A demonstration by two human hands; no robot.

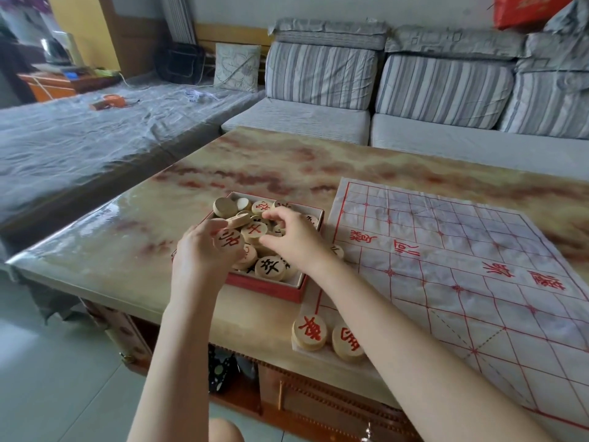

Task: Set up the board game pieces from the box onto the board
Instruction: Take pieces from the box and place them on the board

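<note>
Chess pieces (269,267) are mostly heaped in the red box (264,287), which sits on the marble table (127,260) just left of the paper board (446,266). Left hand (197,253) pinches one red-lettered piece (229,242) over the box's near-left side. Right hand (287,237) is curled down into the pile, can't tell if it's got one. Two red pieces (309,332) sit on the board's near corner.

Left hand (204,250) and right hand (293,237) bare; forearms (398,342) bare to frame edge; bare knee (223,430) at bottom.
</note>
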